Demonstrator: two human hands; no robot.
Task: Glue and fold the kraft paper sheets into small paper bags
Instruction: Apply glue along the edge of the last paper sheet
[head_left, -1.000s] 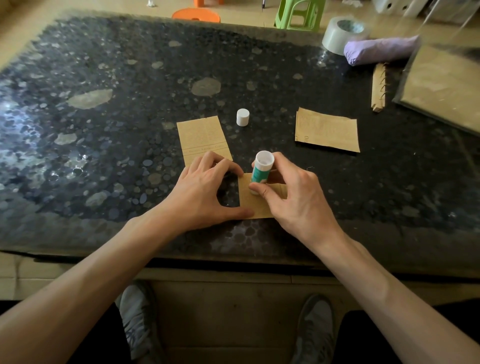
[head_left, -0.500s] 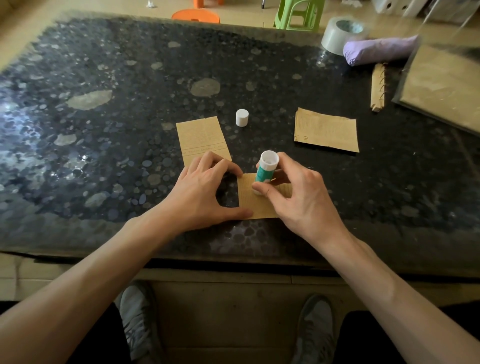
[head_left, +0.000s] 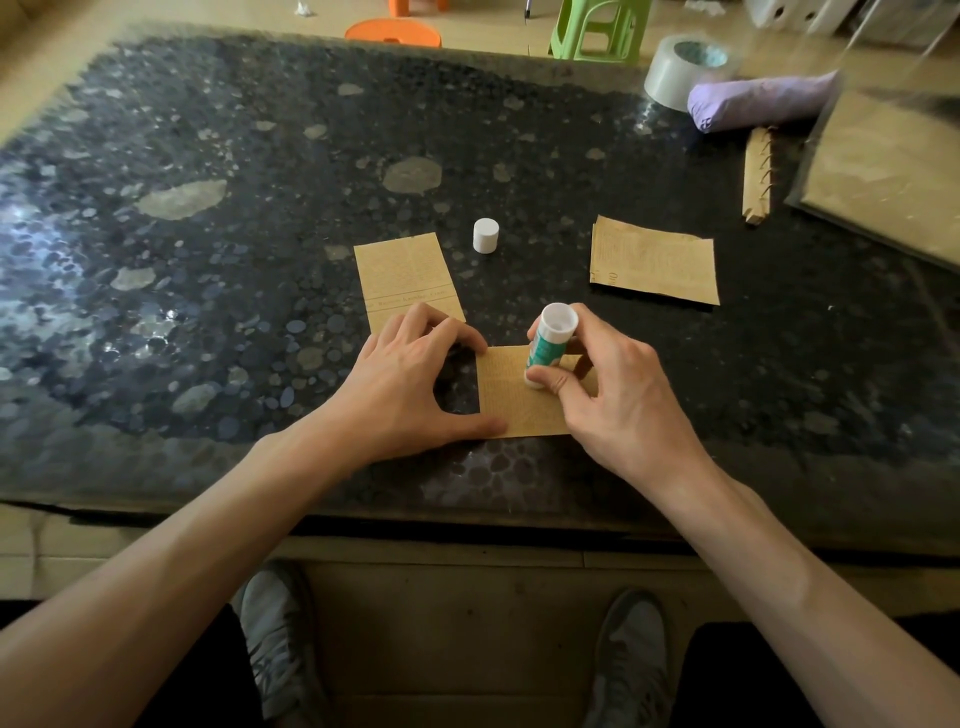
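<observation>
A dark, pebble-patterned table (head_left: 208, 260) carries the work, and near its front edge lies a small kraft paper sheet (head_left: 514, 410). The left hand (head_left: 410, 384) is spread in an arch, with its thumb and a fingertip pressing the sheet's left edge flat. The right hand (head_left: 618, 395) grips an uncapped glue stick (head_left: 550, 343), tip down on the sheet. The white cap (head_left: 485, 235) stands further back, between a second sheet (head_left: 408, 280) and a third sheet (head_left: 654, 265).

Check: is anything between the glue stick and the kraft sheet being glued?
Nothing visible. The right hand holds the glue stick with its lower end on the kraft sheet; the left hand pins the sheet's left edge, clear of the stick.
</observation>
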